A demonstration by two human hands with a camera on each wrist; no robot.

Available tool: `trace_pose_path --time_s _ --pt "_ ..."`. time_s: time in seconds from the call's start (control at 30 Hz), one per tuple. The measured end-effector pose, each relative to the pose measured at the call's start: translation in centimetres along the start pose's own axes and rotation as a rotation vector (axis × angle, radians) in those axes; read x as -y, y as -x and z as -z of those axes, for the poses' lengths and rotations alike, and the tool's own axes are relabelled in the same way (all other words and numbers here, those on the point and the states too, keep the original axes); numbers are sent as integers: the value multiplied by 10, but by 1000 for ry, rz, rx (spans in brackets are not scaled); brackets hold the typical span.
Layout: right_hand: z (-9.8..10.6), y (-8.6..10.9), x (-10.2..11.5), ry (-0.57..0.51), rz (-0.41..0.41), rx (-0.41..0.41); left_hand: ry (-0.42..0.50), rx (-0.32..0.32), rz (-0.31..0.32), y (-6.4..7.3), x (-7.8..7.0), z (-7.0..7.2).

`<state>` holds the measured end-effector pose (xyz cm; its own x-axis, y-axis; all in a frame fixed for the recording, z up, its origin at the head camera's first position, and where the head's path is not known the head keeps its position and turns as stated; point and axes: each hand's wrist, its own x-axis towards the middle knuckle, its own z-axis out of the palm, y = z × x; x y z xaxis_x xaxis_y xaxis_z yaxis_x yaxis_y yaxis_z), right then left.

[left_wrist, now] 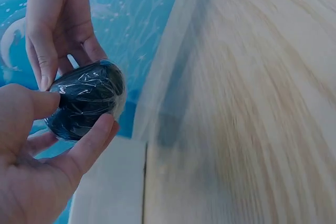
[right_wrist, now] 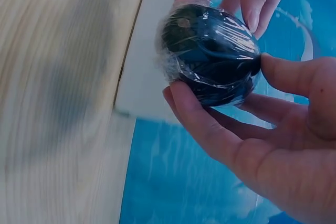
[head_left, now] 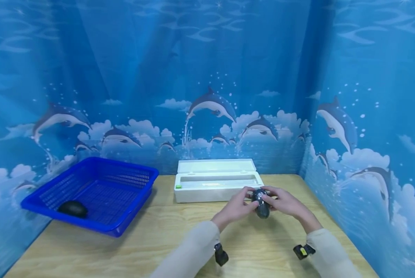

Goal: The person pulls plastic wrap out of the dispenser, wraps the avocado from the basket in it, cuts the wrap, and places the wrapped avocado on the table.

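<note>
Both hands hold a dark oval fruit, by its look an avocado [head_left: 262, 211], with clear cling film [right_wrist: 170, 66] wrapped and crinkled around it. My left hand [head_left: 239, 206] grips it from the left with thumb and fingertips. From the other side my right hand [head_left: 284, 201] pinches it between thumb and fingers. In the left wrist view the shiny film lies over the dark skin of the avocado [left_wrist: 84, 95]. Just behind the hands stands a long white cling film dispenser [head_left: 195, 195], its lid [head_left: 215, 165] raised.
A blue plastic basket [head_left: 125, 222] with slotted walls stands on the left of the wooden table [head_left: 169, 243]. In its near left corner lies another dark oval fruit [head_left: 73, 209]. A blue curtain with dolphins [head_left: 212, 104] hangs behind and along the right side.
</note>
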<state>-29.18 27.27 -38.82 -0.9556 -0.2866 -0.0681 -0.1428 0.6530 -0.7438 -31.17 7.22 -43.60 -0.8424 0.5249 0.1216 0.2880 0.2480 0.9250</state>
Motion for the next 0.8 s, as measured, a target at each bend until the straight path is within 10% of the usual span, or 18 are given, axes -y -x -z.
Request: trace_pose_path --time_s 0.53,0.8 --pt "42 16 -54 110 -99 -21 11 -105 138 -45 -12 -87" --pt "48 20 -70 118 -138 -58 3 -137 108 -56 -7 -110"
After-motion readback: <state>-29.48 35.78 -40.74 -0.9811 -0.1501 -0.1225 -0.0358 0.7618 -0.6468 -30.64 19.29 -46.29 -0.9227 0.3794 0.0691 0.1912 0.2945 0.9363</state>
